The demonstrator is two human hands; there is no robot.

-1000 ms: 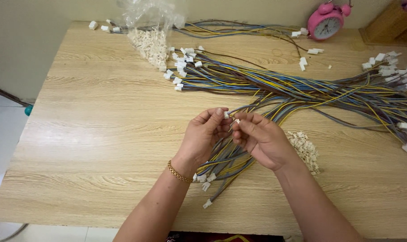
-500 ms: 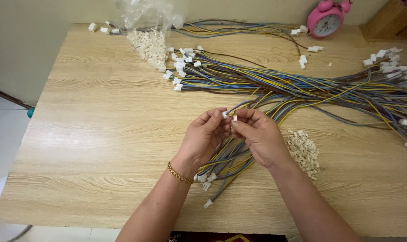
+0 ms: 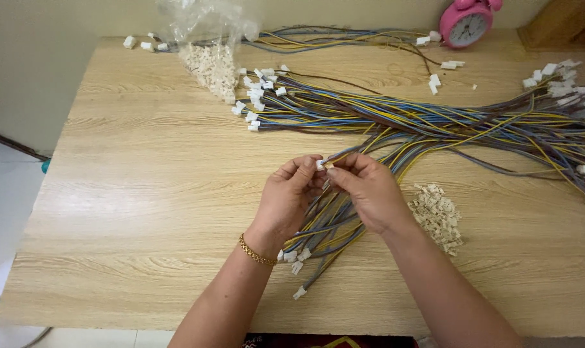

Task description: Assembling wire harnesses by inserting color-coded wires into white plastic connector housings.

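Wood-grain tabletop [image 3: 144, 193] is carrying the work: nearest, the left hand [image 3: 286, 203] and right hand [image 3: 366, 193] are pinching a small white connector [image 3: 319, 165] on a wire end between closed fingertips, now drawn closer together than a second ago, fingertips meeting. Beside them, loose connectors [image 3: 437, 216] are lying heaped; farther off, wire bundles [image 3: 434, 122] are spreading, then a plastic bag [image 3: 209, 38] and pink clock [image 3: 466, 26].

A crumpled clear plastic bag [image 3: 205, 26] of small white connectors [image 3: 212, 67] lies at the table's far edge
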